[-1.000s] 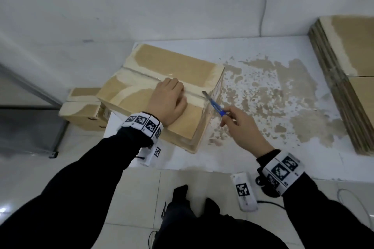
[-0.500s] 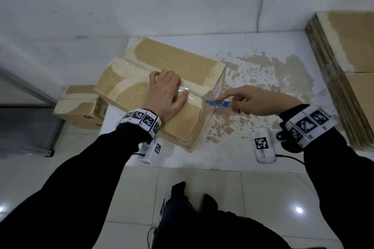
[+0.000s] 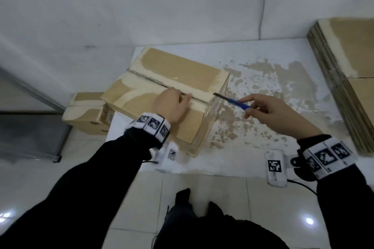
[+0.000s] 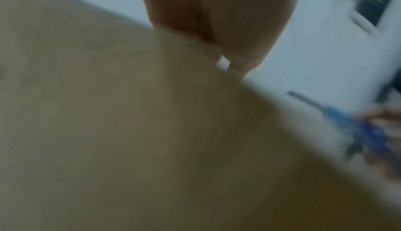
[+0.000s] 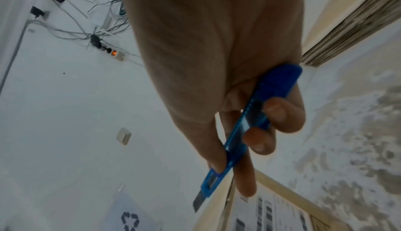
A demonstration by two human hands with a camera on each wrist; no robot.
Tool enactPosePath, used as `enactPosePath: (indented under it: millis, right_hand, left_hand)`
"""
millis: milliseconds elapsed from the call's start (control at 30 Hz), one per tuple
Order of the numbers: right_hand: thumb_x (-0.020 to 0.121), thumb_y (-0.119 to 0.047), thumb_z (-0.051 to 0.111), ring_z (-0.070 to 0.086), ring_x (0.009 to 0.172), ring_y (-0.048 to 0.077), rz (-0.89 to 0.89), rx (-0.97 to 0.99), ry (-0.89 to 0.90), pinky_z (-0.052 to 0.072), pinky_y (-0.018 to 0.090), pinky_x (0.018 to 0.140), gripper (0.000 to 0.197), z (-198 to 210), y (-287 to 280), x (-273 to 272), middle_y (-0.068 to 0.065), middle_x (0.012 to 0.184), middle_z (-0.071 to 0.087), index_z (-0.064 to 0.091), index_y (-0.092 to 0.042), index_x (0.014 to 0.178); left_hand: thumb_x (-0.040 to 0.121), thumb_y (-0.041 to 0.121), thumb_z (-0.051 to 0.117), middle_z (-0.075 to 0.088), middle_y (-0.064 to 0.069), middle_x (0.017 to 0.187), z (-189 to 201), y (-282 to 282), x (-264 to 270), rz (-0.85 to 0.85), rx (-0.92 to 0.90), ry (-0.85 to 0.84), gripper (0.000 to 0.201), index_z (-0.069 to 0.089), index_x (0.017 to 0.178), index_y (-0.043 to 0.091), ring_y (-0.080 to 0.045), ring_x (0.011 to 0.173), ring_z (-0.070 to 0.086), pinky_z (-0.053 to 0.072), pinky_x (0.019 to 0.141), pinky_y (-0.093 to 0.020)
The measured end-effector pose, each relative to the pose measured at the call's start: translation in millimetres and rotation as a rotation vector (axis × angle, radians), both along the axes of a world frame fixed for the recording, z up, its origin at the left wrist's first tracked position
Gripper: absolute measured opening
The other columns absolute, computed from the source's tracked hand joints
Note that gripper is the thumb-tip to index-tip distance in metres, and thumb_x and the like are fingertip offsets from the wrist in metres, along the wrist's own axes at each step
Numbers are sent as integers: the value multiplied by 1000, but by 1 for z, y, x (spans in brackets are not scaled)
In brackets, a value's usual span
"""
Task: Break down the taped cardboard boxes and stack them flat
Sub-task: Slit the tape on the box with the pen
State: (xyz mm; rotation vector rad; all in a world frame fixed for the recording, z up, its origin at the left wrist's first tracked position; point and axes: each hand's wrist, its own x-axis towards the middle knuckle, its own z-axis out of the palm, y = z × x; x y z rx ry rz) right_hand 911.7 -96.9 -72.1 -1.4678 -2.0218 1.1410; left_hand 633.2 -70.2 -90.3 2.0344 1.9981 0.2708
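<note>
The left hand (image 3: 171,105) presses flat-fingered on the taped cardboard box (image 3: 162,91); the right hand's (image 3: 271,113) grip pinches a blue utility knife (image 3: 232,101), blade just beside the box's end.

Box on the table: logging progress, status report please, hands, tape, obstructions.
Left hand pressing flat on box. Right hand grips blue knife, blade at seam's end. Flat stack to the right. Nothing in the way.

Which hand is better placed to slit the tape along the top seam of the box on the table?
Right. The right hand already grips the blue utility knife, its blade bared by the seam's near end, while the left hand rests on the box, steadying it.
</note>
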Motion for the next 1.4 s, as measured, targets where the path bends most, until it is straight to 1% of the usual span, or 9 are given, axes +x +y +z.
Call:
enactPosePath:
  millis: [267,367,600,733,900,1033,1200,1300,1400]
  right_hand:
    - [93,-13,56,51,62,-11,50,148,-136,37,6,57,25,-11,-8,-26,-11,88,61,66,-22,115]
    - [95,-13,54,59,84,12,2,308,-219,47,25,74,27,-10,-12,-25,2,103,67,64,-18,119]
    - [88,2,55,44,60,25,-195,504,-509,33,31,47,32,-22,6,-38,6,73,49,64,-13,116]
    - [93,-2,48,50,75,22,-365,289,-283,38,29,65,34,-45,0,10,5,92,57,54,-9,125]
    - [83,14,49,54,89,41,-581,-51,-381,40,38,71,34,-133,-37,55,31,108,55,51,7,117]
    - [84,-2,61,37,120,47,-528,53,-532,34,55,95,43,-139,-43,43,30,130,41,50,0,126]
    - [95,-21,48,46,113,21,-92,517,-28,32,25,98,25,-62,-31,-52,9,115,56,63,-7,110]
    - [95,-25,47,54,105,24,203,618,-89,41,37,94,28,-58,-20,-92,8,111,60,66,-8,108]
    - [99,-44,29,49,123,34,162,577,-276,29,49,110,53,-61,-12,-98,17,131,54,58,-8,124]
  left_hand:
    - [78,46,70,67,-9,93,14,27,16,555,-300,-691,48,67,96,1,-25,76,61,48,68,-31]
    - [80,33,74,63,-4,74,8,20,21,564,-161,-808,29,64,72,7,-20,72,58,46,70,-28]
    - [88,29,67,52,3,63,7,10,22,477,-73,-857,36,52,57,16,-8,62,46,35,59,-22]
    - [92,36,58,50,0,61,6,11,22,381,-19,-625,42,47,58,14,-13,60,48,32,66,-26]
    - [97,55,32,65,-8,94,20,11,15,148,-34,46,54,59,75,14,-28,115,48,30,96,-40]
    - [97,53,35,62,-5,79,50,16,11,-10,132,349,53,60,70,15,-26,103,49,26,100,-43]
    - [89,35,51,46,-3,58,99,2,-13,-195,43,266,40,44,55,16,-25,68,49,35,62,-30]
    - [84,30,58,56,3,66,126,-27,-37,-212,-216,240,22,57,65,20,-19,67,54,38,57,-26]
    - [86,27,63,62,5,100,121,-65,-57,-180,-478,235,24,62,110,24,-12,83,55,42,66,-21]
